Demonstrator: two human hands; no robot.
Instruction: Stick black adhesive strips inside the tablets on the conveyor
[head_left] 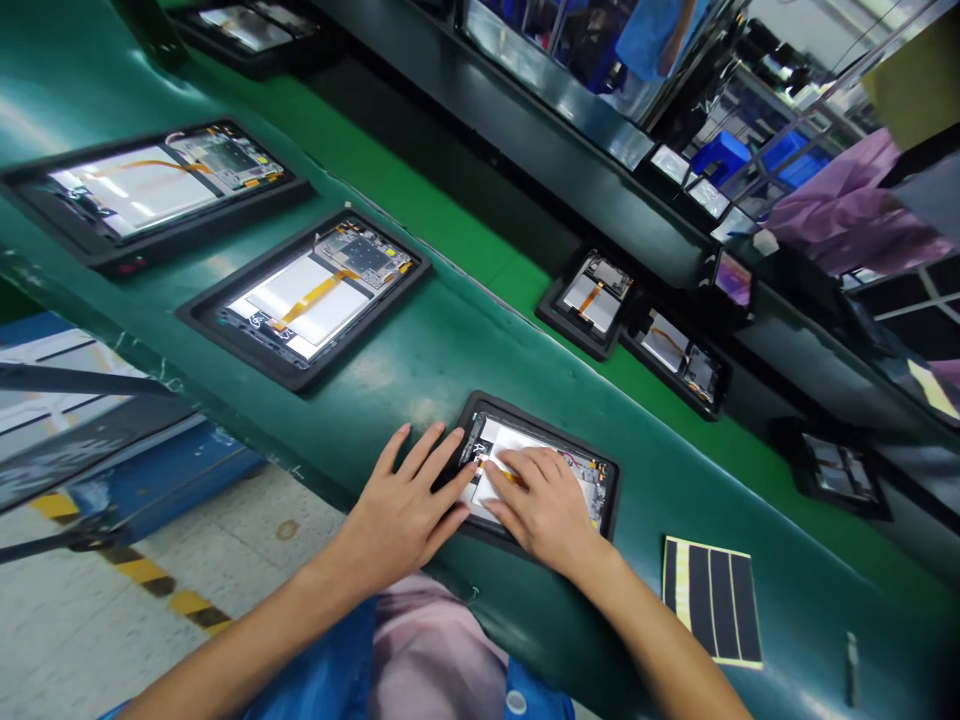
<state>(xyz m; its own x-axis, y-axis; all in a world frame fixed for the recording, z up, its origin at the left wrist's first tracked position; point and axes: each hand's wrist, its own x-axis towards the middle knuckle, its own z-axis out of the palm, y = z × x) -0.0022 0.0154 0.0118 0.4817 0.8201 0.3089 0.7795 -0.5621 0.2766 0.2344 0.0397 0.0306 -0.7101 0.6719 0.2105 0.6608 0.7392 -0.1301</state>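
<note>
You are pressing down the tablet's (594, 474) ribbon cable (502, 469).
Left hand (409, 505) is bracing, fingers spread; right hand (544, 505), also open, is pressing the cable; next likely needs light pressure.

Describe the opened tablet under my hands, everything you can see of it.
The opened tablet lies flat, back off, in a black tray on the green belt, close to the belt's near edge. Inside show a white panel, an orange ribbon cable across it, and a darker circuit board at the right end. The left hand rests spread on the tray's left edge; the right hand lies over the middle, fingers pressing at the ribbon. The hands hide its lower part.
</note>
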